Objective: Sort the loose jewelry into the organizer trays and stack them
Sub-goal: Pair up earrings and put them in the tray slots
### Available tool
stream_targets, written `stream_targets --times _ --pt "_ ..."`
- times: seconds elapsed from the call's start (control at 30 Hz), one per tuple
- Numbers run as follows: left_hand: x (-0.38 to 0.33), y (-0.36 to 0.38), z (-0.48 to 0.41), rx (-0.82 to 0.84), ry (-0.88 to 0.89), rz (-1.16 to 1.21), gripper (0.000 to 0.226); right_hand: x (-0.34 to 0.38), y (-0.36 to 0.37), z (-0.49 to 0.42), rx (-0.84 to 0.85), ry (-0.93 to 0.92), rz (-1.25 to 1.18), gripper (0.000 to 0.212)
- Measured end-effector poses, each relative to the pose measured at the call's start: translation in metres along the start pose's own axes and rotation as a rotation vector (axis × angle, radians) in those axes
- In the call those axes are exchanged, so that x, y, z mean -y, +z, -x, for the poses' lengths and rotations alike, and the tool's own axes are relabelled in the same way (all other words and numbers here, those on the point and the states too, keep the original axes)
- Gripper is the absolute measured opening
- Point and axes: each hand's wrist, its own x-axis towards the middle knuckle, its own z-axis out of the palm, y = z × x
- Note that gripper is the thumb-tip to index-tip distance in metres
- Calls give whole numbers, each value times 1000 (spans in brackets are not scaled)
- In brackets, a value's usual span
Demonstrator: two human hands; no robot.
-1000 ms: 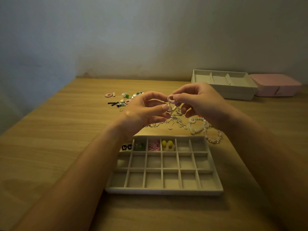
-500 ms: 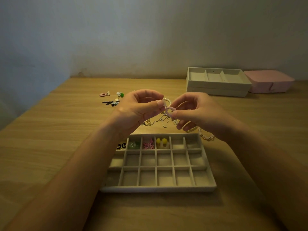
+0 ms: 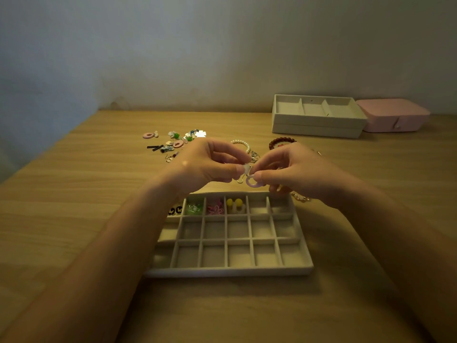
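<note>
A beige organizer tray (image 3: 230,271) with many small compartments lies on the wooden table in front of me. Its back row holds black, green, pink and yellow pieces. Just above the tray's back edge, my left hand (image 3: 210,164) and my right hand (image 3: 294,174) meet, both pinching a small pink ring earring (image 3: 252,181) with a white part at its top. Loose earrings (image 3: 176,142) lie scattered at the back left. A pearl bracelet (image 3: 241,144) and a dark red bead bracelet (image 3: 280,142) lie behind my hands.
Two stacked beige trays (image 3: 316,120) with wide compartments stand at the back right, next to a pink box (image 3: 393,115). A wall runs along the table's far edge. Another bracelet (image 3: 300,198) peeks out under my right hand.
Both hands have come down and toward me with the pink earring, from over the chain pile to just above the tray's back edge. The view has shifted slightly.
</note>
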Motion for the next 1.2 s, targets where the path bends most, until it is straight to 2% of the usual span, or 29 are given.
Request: stream_targets --times 0.27,0.4,0.57,0.73,0.93,1.07,1.2 --pt "4 10 -2 116 15 -406 22 -6 -2 2 102 70 150 6" --pt "5 19 -4 114 68 -606 13 -8 1 2 115 80 222 6" --pt "5 25 -3 147 102 -752 14 -11 6 0 88 52 388 6" --pt "7 28 -4 137 139 -802 16 -13 11 -1 67 37 468 10" --pt "6 39 -4 35 3 -710 12 -17 17 3 -37 10 565 13" --pt "5 44 -3 -23 -64 -747 13 -18 22 7 -84 -13 619 13" --pt "3 46 -2 -30 -98 -821 13 -12 20 12 -14 -48 655 10"
